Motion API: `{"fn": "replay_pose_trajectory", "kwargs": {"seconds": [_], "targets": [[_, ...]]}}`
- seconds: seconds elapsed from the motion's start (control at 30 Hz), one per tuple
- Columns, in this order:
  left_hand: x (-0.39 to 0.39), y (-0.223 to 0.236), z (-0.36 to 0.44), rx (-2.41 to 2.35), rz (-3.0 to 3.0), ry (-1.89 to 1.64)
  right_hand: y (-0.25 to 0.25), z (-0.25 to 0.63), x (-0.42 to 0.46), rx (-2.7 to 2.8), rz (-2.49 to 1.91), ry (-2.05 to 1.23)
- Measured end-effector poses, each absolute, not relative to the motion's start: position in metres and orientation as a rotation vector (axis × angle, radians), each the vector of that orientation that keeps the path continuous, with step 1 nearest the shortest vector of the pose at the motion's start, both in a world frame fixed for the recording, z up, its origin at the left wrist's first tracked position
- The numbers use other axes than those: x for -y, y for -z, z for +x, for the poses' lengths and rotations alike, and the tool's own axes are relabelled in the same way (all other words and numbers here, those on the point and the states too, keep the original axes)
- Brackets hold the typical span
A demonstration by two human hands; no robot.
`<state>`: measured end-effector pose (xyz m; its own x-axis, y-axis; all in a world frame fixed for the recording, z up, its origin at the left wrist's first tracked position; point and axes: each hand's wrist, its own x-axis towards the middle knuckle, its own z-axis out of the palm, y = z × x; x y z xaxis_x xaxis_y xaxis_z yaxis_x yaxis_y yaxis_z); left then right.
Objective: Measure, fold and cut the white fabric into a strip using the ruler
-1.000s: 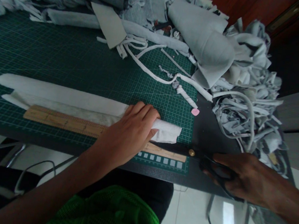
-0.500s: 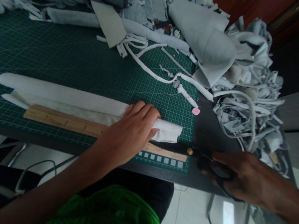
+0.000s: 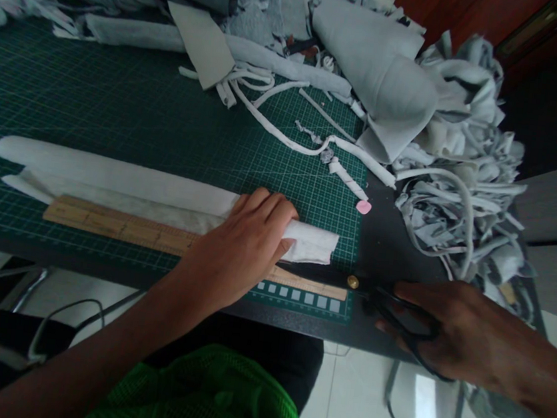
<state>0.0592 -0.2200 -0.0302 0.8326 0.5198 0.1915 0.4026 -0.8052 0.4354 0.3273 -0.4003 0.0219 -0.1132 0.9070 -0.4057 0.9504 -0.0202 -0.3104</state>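
My left hand (image 3: 238, 248) presses down on a long folded strip of white fabric (image 3: 110, 183) that lies across a green cutting mat (image 3: 119, 104). A wooden ruler (image 3: 115, 229) runs along the strip's near edge, partly under my left hand. My right hand (image 3: 446, 329) is shut on the black handles of large scissors (image 3: 399, 317). Their long dark blades (image 3: 316, 274) reach left from a brass pivot, level with the ruler and close beside the strip's end.
Heaps of grey felt offcuts (image 3: 454, 209) and rolled grey fabric (image 3: 376, 59) lie along the far side and right of the mat. Loose white strips (image 3: 287, 136) and a small pink chalk piece (image 3: 364, 207) sit near the mat's right edge. A tiled floor lies below the table's near edge.
The view has shifted slightly. My right hand and the scissors sit a little further left than a second ago, and my left hand stays pressed on the strip.
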Motion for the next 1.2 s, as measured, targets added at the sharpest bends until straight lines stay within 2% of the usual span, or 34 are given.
{"fn": "replay_pose_trajectory", "kwargs": {"seconds": [0.3, 0.83, 1.2], "targets": [[0.22, 0.031, 0.06, -0.698, 2.642, -0.428, -0.022, 0.322, 0.394, -2.113, 2.019, 0.965], [0.22, 0.032, 0.058, -0.675, 2.646, -0.481, -0.028, 0.315, 0.389, -2.126, 1.964, 0.832], [0.22, 0.031, 0.059, -0.673, 2.639, -0.474, -0.025, 0.313, 0.391, -2.079, 1.985, 0.856]]}}
